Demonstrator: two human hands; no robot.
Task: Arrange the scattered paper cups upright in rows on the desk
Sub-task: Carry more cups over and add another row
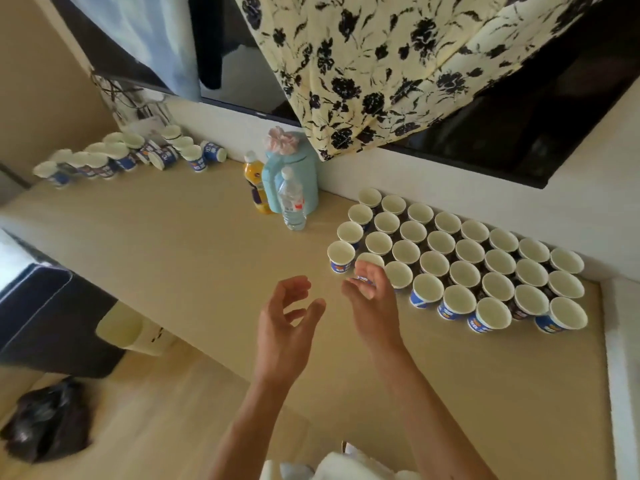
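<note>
Cups (464, 273) stand in rows; right hand (372, 299) grips one cup (370, 259), left hand (282, 323) relaxed.

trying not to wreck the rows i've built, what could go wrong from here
The right hand holds a white-and-blue paper cup tight against the upright rows of paper cups; a nudge on release might topple neighbours. The scattered paper cups left to fetch sit at the far left, past the clear plastic water bottle, which a reaching arm might knock over.
</note>
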